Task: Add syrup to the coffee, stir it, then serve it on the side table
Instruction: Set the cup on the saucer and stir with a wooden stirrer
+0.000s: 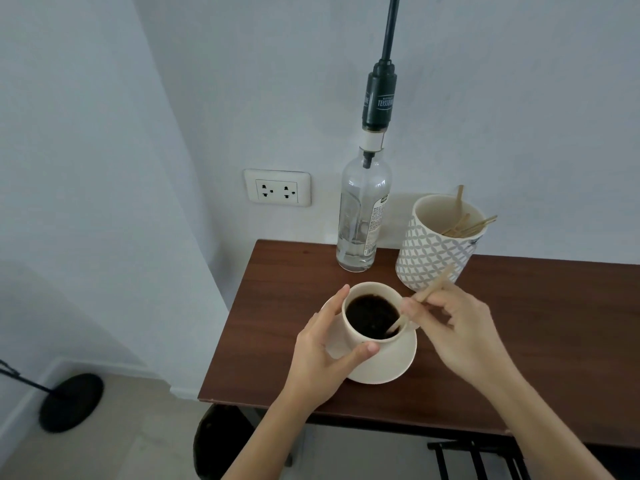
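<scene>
Stirring underway: right hand [460,327] pinches stirrer [420,299] in coffee cup [372,320]; left hand [322,344] grips cup. Keep strokes slow, cup steadied.

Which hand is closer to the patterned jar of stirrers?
Right. The right hand holds a stirrer just in front of the patterned jar; the left hand grips the cup, farther left.

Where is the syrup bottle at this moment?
In the head view the syrup bottle stands upright at the back edge of the brown table, against the wall, directly left of the patterned stirrer holder and behind the coffee cup.
</scene>
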The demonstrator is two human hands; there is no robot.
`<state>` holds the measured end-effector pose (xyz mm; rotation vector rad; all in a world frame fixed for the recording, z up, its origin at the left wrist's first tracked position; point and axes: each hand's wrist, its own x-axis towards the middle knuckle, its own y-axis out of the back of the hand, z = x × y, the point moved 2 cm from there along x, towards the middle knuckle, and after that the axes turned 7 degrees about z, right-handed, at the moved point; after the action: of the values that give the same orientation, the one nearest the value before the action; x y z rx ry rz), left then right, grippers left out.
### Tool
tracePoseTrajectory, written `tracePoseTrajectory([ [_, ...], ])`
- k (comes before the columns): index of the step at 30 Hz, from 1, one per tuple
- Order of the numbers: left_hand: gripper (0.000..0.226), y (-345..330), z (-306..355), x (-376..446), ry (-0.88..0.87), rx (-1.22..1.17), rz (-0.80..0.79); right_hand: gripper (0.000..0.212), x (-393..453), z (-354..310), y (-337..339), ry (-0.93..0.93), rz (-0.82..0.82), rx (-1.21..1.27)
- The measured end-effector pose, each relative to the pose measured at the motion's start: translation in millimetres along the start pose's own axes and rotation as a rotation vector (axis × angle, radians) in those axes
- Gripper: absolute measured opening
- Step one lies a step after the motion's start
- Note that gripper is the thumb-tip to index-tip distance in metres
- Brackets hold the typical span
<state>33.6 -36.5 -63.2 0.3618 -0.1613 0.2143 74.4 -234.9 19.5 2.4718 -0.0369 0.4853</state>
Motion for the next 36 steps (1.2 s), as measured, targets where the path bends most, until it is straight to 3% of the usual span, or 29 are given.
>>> tracePoseTrajectory([
  [3,0.086,-0.8,-1.0,0.4,0.001,-0.005,-0.006,0.017,-3.8,-11.4,-17.9,-0.009,-0.002,0.114],
  [8,0.085,-0.1,0.0,0.3,-0.007,-0.002,-0.003,0.017,13.2,7.7,-12.7,-0.004,0.147,-0.11],
  [14,0.085,-0.5,1.7,0.4,-0.004,-0.011,-0.003,0.013,-7.2,1.4,-11.2,-0.074,0.018,0.038],
  [20,0.082,0.6,3.4,-0.4,-0.01,-0.002,0.006,0.017,13.6,4.9,-15.9,-0.004,0.15,-0.113],
  [23,0.084,0.3,3.3,-0.4,-0.004,-0.01,0.001,0.017,7.9,9.5,-2.1,-0.048,0.075,-0.122],
  [26,0.085,-0.1,3.5,-0.6,-0.011,-0.014,0.001,0.011,-2.7,2.2,-11.5,-0.068,-0.021,0.049],
  [32,0.085,0.4,3.1,-0.5,-0.007,0.005,-0.003,0.013,15.4,8.5,-19.4,0.0,0.172,-0.051],
  [36,0.084,0.5,2.2,-0.1,0.001,-0.002,-0.006,0.013,4.5,15.3,-2.5,-0.015,0.087,-0.089],
])
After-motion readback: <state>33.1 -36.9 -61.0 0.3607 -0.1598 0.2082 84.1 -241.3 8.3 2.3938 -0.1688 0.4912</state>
